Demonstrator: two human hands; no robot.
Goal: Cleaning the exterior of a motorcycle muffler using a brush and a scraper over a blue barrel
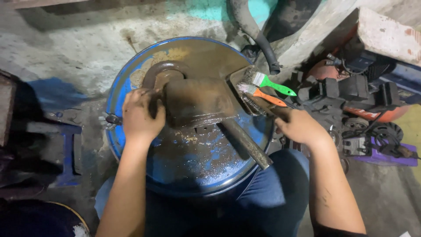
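Head view: paintbrushes (pixel 263 87) beside rusty exhaust pipe (pixel 197 103).

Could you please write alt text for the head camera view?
A person's left hand grips a rusty exhaust muffler lying on a blue drum, while the right hand reaches toward two paintbrushes in a metal tray.

Muffler (pixel 193 103) on drum (pixel 131 74)
Brushes (pixel 263 87) right of muffler, in tray (pixel 239 77); tools (pixel 359 114) right of drum.
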